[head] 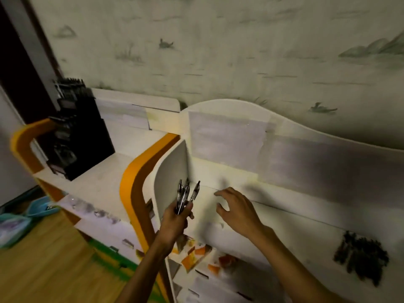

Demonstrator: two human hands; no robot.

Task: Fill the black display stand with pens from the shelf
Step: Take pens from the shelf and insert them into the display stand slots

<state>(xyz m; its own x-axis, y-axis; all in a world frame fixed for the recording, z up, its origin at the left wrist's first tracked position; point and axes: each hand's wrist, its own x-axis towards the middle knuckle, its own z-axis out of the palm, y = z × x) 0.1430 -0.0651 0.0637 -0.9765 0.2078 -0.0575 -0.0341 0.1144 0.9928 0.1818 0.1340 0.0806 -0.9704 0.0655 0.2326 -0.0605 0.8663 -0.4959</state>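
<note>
My left hand (177,219) grips a small bunch of pens (185,194) with clear barrels, tips pointing up, in front of the white shelf divider (170,171). My right hand (237,209) hovers open just to the right, fingers spread above the white shelf top (284,226). The black display stand (80,136) sits far left on a lower shelf, with dark pens in its top tier (70,83). A blurred dark heap of pens (360,256) lies on the shelf at the right.
An orange-edged curved panel (135,189) separates the two shelf levels. Torn orange stickers (194,256) cover the shelf front below my hands. Wooden floor (50,265) and a teal bag (13,228) lie at lower left. A painted wall rises behind.
</note>
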